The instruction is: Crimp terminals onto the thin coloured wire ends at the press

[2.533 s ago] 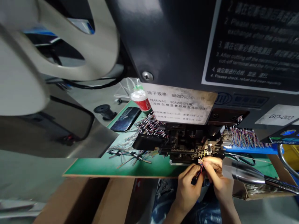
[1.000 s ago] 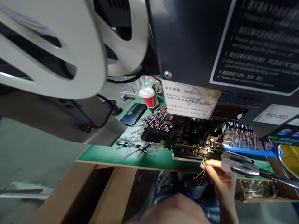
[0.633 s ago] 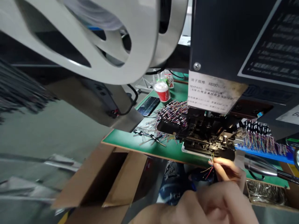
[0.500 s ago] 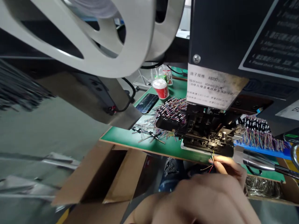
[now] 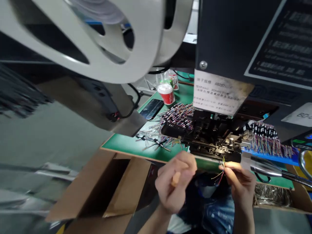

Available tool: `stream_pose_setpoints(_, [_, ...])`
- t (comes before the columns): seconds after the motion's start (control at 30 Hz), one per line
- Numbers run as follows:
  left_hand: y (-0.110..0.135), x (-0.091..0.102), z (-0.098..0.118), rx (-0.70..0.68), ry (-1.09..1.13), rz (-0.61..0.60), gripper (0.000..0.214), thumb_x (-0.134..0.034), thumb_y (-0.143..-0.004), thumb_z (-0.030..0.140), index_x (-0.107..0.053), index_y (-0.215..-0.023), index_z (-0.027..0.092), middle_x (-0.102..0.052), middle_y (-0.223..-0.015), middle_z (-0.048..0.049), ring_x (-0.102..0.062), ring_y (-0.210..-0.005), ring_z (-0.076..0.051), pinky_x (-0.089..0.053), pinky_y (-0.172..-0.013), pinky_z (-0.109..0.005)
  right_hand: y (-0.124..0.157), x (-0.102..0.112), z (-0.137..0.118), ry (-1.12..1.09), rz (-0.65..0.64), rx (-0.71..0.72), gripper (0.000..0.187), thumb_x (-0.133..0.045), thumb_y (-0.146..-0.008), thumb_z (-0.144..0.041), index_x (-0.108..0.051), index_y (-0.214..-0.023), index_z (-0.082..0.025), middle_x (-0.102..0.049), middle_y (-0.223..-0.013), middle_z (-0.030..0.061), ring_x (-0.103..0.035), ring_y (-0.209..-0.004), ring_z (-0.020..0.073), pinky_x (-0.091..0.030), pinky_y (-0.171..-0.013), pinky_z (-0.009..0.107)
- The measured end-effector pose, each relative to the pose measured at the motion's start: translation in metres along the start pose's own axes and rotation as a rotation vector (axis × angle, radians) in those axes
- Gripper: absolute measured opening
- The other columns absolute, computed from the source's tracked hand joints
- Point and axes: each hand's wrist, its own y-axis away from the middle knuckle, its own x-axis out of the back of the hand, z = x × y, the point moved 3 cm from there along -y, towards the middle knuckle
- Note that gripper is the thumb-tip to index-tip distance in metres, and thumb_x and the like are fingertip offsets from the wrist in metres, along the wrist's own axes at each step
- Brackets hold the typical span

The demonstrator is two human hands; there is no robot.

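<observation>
Wires [image 5: 221,176]: here they are, thin coloured strands at the right hand's [image 5: 241,182] fingertips, ends fanned down and left; one yellow strand [image 5: 223,161] points up, presumably parted to keep it clear of the others.
Right hand: thumb and forefinger pinching the bundle, a short grip, likely for steadiness, just in front of the metal tooling [image 5: 220,150].
Left hand [image 5: 175,182]: curled closed, left of the right hand and apart from the strands; whether anything is inside, can't tell.
Lamp [image 5: 266,167]: just right of the right hand, head towards the tooling, probably lighting those fingertips.
Wire pile [image 5: 176,115]: beyond the left hand, within reach.
Blue tray [image 5: 270,156]: beyond the right hand, more wires lined up along it, seemingly for order.
</observation>
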Motion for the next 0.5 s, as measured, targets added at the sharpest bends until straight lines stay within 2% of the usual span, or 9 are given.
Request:
stream_pose_setpoints(0.03, [0.004, -0.002, -0.01, 0.05, 0.056, -0.007, 0.047, -0.055, -0.108, 0.043, -0.058, -0.067, 0.022, -0.061, -0.06, 0.0004, -0.061, -0.056, -0.016, -0.054, -0.055, -0.029, -0.002, -0.002, 0.001, -0.035, -0.009, -0.012, 0.01, -0.085, -0.083, -0.02, -0.088, -0.09, -0.026, -0.086, -0.083, 0.0068, -0.08, -0.063, 0.0262, -0.062, -0.05, 0.029])
stream_pose_setpoints(0.1, [0.017, -0.01, -0.03, 0.215, 0.02, -0.171, 0.04, -0.055, -0.109, 0.036, -0.068, -0.075, 0.02, -0.072, -0.072, -0.0033, -0.07, -0.068, -0.017, -0.058, -0.064, -0.026, -0.003, -0.006, 0.003, -0.053, 0.003, -0.046, 0.011, -0.084, -0.084, -0.02, -0.088, -0.093, -0.026, -0.086, -0.083, 0.0061, -0.079, -0.061, 0.0237, -0.062, -0.051, 0.028])
stream_pose_setpoints(0.13, [0.025, -0.014, -0.037, 0.266, 0.036, -0.251, 0.033, -0.058, -0.108, 0.035, -0.072, -0.082, 0.02, -0.078, -0.081, -0.005, -0.075, -0.076, -0.019, -0.062, -0.071, -0.026, -0.003, -0.009, 0.003, -0.041, 0.02, -0.06, 0.011, -0.083, -0.085, -0.02, -0.088, -0.094, -0.026, -0.086, -0.084, 0.0058, -0.079, -0.064, 0.0233, -0.064, -0.055, 0.029])
stream_pose_setpoints(0.2, [0.041, -0.021, -0.049, 0.358, 0.069, -0.382, 0.021, -0.063, -0.104, 0.034, -0.078, -0.109, 0.02, -0.084, -0.1, -0.0085, -0.081, -0.093, -0.023, -0.065, -0.084, -0.029, -0.002, -0.014, 0.004, 0.007, 0.059, -0.08, 0.009, -0.081, -0.089, -0.023, -0.087, -0.094, -0.026, -0.086, -0.086, 0.0052, -0.08, -0.074, 0.0242, -0.066, -0.067, 0.033])
stream_pose_setpoints(0.27, [0.05, -0.027, -0.057, 0.401, 0.067, -0.462, 0.025, -0.066, -0.101, 0.029, -0.077, -0.121, 0.02, -0.085, -0.11, -0.0098, -0.082, -0.102, -0.026, -0.065, -0.092, -0.031, -0.001, -0.019, 0.005, 0.068, 0.057, -0.079, 0.009, -0.079, -0.091, -0.027, -0.087, -0.095, -0.026, -0.085, -0.087, 0.0051, -0.08, -0.082, 0.0259, -0.066, -0.075, 0.037])
stream_pose_setpoints(0.4, [0.047, -0.037, -0.065, 0.335, 0.026, -0.487, 0.02, -0.067, -0.098, 0.022, -0.084, -0.109, 0.021, -0.087, -0.105, -0.0085, -0.084, -0.097, -0.025, -0.067, -0.088, -0.029, -0.002, -0.025, 0.007, 0.174, 0.081, -0.062, 0.014, -0.076, -0.094, -0.034, -0.086, -0.095, -0.025, -0.084, -0.088, 0.0062, -0.079, -0.087, 0.0271, -0.065, -0.082, 0.04])
stream_pose_setpoints(0.5, [0.039, -0.043, -0.066, 0.266, -0.005, -0.432, 0.017, -0.07, -0.097, 0.024, -0.086, -0.102, 0.021, -0.088, -0.099, -0.0082, -0.085, -0.088, -0.024, -0.069, -0.082, -0.027, -0.002, -0.026, 0.009, 0.208, 0.126, -0.106, 0.017, -0.074, -0.095, -0.038, -0.086, -0.096, -0.026, -0.084, -0.094, 0.0061, -0.079, -0.089, 0.0259, -0.063, -0.089, 0.04])
